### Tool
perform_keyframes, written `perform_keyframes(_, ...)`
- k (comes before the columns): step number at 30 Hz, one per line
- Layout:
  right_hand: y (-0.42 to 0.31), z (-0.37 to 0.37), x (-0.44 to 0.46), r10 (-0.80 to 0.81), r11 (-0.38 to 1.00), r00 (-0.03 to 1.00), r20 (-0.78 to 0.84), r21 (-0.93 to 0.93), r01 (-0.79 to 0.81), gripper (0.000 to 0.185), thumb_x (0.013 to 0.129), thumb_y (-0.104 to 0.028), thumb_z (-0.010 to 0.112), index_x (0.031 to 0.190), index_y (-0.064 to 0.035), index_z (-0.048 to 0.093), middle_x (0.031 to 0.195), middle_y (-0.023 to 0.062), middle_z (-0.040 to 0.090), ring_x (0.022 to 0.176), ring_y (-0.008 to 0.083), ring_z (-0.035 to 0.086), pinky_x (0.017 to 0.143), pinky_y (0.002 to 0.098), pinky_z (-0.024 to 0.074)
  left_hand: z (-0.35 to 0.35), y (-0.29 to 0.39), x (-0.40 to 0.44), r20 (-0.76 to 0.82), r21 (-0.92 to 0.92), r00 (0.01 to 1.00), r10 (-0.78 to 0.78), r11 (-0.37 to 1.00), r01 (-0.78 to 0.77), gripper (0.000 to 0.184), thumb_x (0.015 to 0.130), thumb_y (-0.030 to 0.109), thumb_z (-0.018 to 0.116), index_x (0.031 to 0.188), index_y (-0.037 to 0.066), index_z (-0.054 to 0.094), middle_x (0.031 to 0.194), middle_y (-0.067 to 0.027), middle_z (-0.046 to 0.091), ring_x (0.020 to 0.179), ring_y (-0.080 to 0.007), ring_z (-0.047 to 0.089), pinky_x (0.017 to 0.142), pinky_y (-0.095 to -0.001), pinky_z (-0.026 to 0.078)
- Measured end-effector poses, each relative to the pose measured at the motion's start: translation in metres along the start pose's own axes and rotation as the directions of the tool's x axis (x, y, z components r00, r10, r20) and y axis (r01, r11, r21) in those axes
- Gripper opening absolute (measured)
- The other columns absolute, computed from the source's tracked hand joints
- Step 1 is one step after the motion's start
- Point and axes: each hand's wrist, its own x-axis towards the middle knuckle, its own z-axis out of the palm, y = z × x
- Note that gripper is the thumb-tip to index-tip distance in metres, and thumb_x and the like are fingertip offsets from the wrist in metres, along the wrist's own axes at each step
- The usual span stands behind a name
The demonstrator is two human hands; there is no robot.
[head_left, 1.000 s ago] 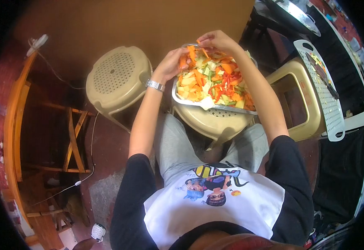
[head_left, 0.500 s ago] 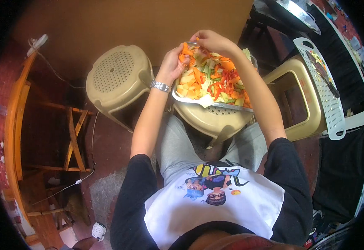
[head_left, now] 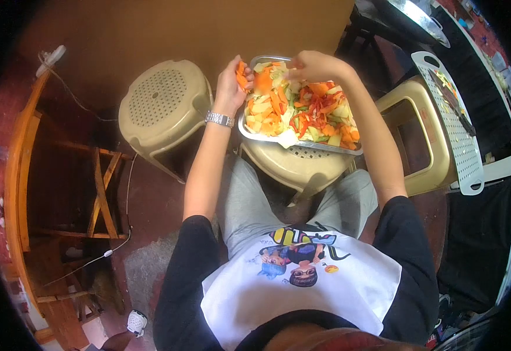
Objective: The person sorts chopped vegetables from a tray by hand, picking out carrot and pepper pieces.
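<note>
A metal tray [head_left: 261,140] of cut vegetables sits on a beige plastic stool [head_left: 293,172] in front of me. In it are orange carrot slices [head_left: 279,100], red pepper strips [head_left: 309,124] and pale green pieces. At the tray's left edge, my left hand [head_left: 230,88] is closed around several carrot slices [head_left: 242,76], palm turned up. My right hand [head_left: 314,66] hangs over the tray's far side, its fingers partly hidden and smeared. Between the hands, above the vegetables, is a blurred orange piece [head_left: 263,82].
Another beige stool [head_left: 159,105] stands to the left. On the right, a stool [head_left: 425,128] bears a white perforated board [head_left: 469,158] with a knife [head_left: 465,121] on it. A wok [head_left: 416,20] is at the back right, and a wooden frame [head_left: 19,175] stands far left.
My left hand has moved left, off the vegetables, with carrot slices in it. My right hand has shifted right and down from the tray's far rim. A blurred orange piece now shows between them.
</note>
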Motion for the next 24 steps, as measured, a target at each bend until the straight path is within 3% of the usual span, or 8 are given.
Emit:
perform_keyframes(4,-0.015,-0.005,0.006,0.048,0.897,0.999,-0.024,0.441,-0.032,0.03,0.087,-0.026,0.052,0.095,0.0006,0.063,0.075,0.0085,0.059,0.067,0.0178,0.055,0.065,0.0323,0.0455,0.003,-0.005,0.001,0.064,-0.015,0.996,-0.064,0.998,0.065,0.022,0.093,0.02,0.043,0.095,-0.002,0.05,0.079,-0.0082,0.052,0.063,-0.0135,0.047,0.046,-0.0193,0.036)
perform_keyframes(7,-0.014,0.007,0.019,-0.036,0.883,0.981,-0.19,0.454,0.121,0.031,0.084,-0.028,0.057,0.094,-0.0004,0.064,0.074,0.0052,0.057,0.066,0.0175,0.055,0.065,0.0306,0.0452,0.007,-0.004,-0.005,0.128,-0.022,0.989,-0.072,0.997,0.076,0.025,0.093,0.017,0.041,0.103,-0.005,0.049,0.085,-0.0104,0.054,0.068,-0.014,0.05,0.05,-0.0192,0.04)
perform_keyframes(10,-0.013,0.021,0.032,-0.006,0.948,0.948,-0.319,0.301,0.108,0.035,0.077,-0.032,0.065,0.093,-0.0006,0.064,0.076,0.0059,0.059,0.066,0.0163,0.054,0.064,0.0296,0.0445,0.018,-0.004,-0.016,0.102,0.014,0.993,-0.056,0.998,0.055,0.024,0.093,0.014,0.042,0.102,-0.006,0.05,0.087,-0.0117,0.055,0.07,-0.013,0.052,0.053,-0.0188,0.043)
perform_keyframes(13,-0.018,0.032,0.037,0.002,0.945,0.946,-0.323,0.31,0.104,0.04,0.07,-0.034,0.072,0.091,-0.0018,0.064,0.076,0.0069,0.062,0.068,0.0151,0.055,0.064,0.0294,0.0442,0.014,-0.007,-0.014,0.138,0.138,0.99,-0.013,0.99,-0.006,0.021,0.092,0.013,0.045,0.095,-0.006,0.053,0.083,-0.0122,0.058,0.065,-0.0142,0.057,0.052,-0.0202,0.047)
perform_keyframes(16,-0.017,0.03,0.035,-0.023,0.949,0.954,-0.3,0.293,0.114,0.034,0.068,-0.033,0.072,0.084,-0.0041,0.067,0.081,0.013,0.066,0.076,0.0237,0.062,0.072,0.0328,0.0478,0.008,-0.01,-0.016,0.06,0.27,0.998,0.009,0.963,-0.025,0.021,0.091,0.012,0.047,0.093,-0.008,0.055,0.081,-0.0127,0.059,0.064,-0.0144,0.058,0.05,-0.0188,0.046)
perform_keyframes(19,-0.01,0.034,0.041,-0.032,0.952,0.971,-0.239,0.287,0.102,0.03,0.069,-0.031,0.071,0.082,-0.0035,0.067,0.079,0.0122,0.065,0.072,0.0223,0.061,0.069,0.0332,0.0475,0.005,-0.005,-0.019,0.079,0.44,0.996,-0.031,0.898,-0.007,0.027,0.092,0.018,0.048,0.1,-0.006,0.053,0.082,-0.0111,0.059,0.061,-0.0098,0.051,0.053,-0.0164,0.042)
perform_keyframes(22,-0.009,0.035,0.039,-0.047,0.91,0.968,-0.246,0.388,0.143,0.026,0.071,-0.028,0.069,0.081,-0.0031,0.067,0.076,0.0104,0.065,0.068,0.0181,0.059,0.062,0.0307,0.0467,0.019,-0.007,-0.028,0.09,0.37,0.994,-0.067,0.929,0.029,0.03,0.092,0.022,0.048,0.099,-0.006,0.053,0.084,-0.0135,0.06,0.061,-0.0105,0.052,0.051,-0.0167,0.041)
perform_keyframes(24,-0.013,0.025,0.025,0.038,0.889,0.985,-0.167,0.456,0.043,0.026,0.077,-0.027,0.065,0.08,-0.0018,0.066,0.068,0.004,0.059,0.06,0.0113,0.052,0.055,0.0262,0.0415,0.019,-0.007,-0.028,0.115,0.329,0.99,-0.082,0.943,0.04,0.029,0.093,0.021,0.045,0.098,-0.007,0.052,0.084,-0.0154,0.06,0.065,-0.0142,0.057,0.052,-0.0197,0.045)
